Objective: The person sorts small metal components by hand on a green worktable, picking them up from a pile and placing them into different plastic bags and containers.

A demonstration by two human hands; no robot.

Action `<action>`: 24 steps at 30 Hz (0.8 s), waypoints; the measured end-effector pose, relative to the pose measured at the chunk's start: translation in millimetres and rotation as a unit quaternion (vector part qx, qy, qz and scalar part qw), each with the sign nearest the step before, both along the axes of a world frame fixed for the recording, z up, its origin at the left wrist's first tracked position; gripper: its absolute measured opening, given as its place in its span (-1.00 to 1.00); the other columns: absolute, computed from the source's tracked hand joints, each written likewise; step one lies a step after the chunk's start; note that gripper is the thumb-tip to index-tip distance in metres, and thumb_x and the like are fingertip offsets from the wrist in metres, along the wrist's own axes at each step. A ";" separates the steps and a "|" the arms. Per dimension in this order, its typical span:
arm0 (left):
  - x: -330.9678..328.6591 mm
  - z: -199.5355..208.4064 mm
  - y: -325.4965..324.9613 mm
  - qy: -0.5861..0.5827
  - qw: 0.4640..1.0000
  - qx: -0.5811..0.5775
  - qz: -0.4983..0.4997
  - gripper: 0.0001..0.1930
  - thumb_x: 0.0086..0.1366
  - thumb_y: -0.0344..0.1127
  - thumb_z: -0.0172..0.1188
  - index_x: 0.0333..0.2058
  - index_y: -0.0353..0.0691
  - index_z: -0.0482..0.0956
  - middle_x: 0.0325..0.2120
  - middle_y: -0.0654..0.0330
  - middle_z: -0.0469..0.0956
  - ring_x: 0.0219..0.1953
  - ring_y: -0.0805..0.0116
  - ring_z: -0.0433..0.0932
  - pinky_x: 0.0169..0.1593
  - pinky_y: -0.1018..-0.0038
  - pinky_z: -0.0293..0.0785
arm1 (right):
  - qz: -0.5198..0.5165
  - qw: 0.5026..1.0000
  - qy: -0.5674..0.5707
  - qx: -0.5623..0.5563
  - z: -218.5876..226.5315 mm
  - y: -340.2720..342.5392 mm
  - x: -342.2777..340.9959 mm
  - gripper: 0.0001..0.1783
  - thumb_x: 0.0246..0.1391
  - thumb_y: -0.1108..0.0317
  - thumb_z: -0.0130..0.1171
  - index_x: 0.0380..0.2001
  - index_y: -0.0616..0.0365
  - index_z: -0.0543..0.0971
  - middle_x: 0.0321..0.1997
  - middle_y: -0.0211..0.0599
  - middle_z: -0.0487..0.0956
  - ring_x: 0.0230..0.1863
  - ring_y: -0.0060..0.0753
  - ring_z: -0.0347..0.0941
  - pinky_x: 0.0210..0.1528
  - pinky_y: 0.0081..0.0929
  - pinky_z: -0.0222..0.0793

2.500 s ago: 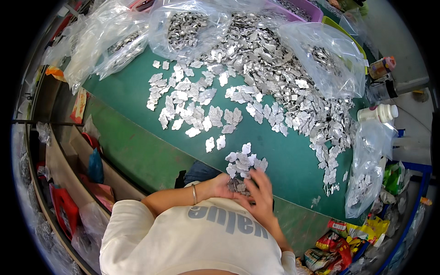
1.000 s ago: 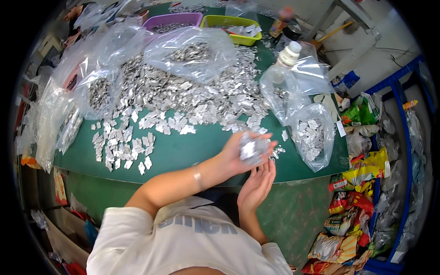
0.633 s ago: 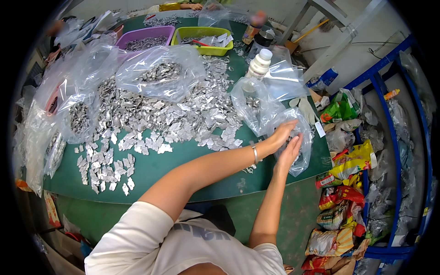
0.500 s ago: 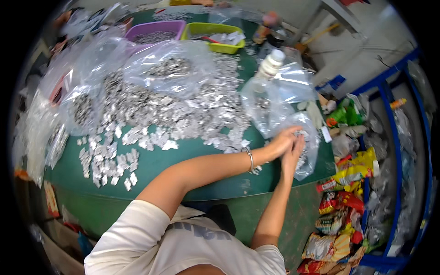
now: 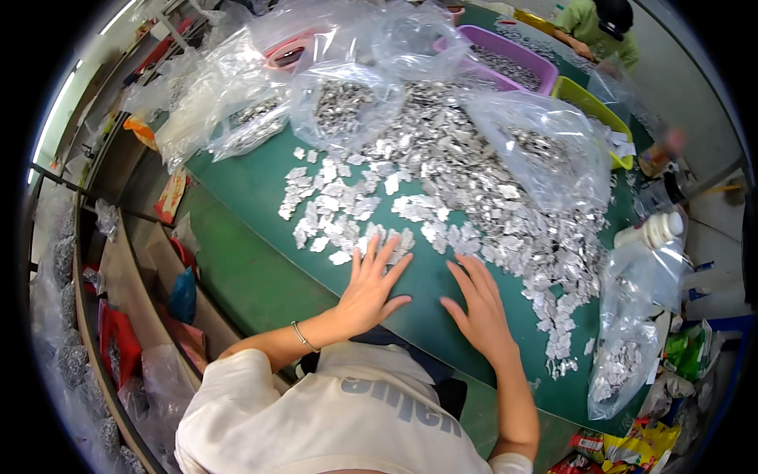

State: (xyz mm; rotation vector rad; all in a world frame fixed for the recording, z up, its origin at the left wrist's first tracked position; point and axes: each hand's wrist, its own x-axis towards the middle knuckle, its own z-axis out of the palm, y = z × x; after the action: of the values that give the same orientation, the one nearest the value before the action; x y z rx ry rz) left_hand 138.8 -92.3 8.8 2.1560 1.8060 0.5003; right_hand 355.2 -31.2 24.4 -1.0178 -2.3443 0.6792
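Fingers spread, my left hand (image 5: 368,291) reaches its fingertips onto the near edge of a scatter of small flat silver pieces (image 5: 335,217). My right hand (image 5: 480,312) is a little to the right, fingers apart over the green tabletop (image 5: 418,296), just short of a large heap of the same silver pieces (image 5: 482,170). Nothing is held in either hand. A clear plastic bag (image 5: 545,150) with silver pieces in it lies on the heap. Another clear bag (image 5: 624,355) with pieces rests at the right edge.
A purple basket (image 5: 545,71) and a yellow-green basket (image 5: 624,126) stand at the back right. A white bottle (image 5: 651,231) leans near the right edge. More filled clear bags (image 5: 339,107) lie at the back left. A co-worker in a green top (image 5: 588,24) sits at the far end.
Both hands have left the bag at the right edge and moved left to the loose silver pieces, now apart from each other. The view has turned left.
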 end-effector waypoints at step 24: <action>-47.1 -37.6 -6.8 -0.074 0.996 0.024 0.054 -0.44 0.09 -0.34 0.18 0.11 -0.26 0.30 0.20 -0.14 0.10 0.18 -0.16 0.15 0.20 -0.10 0.01 | 0.201 0.952 -0.229 0.026 -13.6 60.0 -130.4 -0.37 -0.07 0.07 0.22 0.10 -0.03 0.39 0.32 -0.20 0.14 0.34 0.08 -0.06 0.30 0.04 -0.10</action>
State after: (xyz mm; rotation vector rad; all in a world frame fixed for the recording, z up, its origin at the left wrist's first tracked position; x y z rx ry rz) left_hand 91.7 -99.2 -28.7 2.0019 1.8524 0.7163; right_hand 224.8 28.8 10.8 -0.7337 -3.0087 0.5638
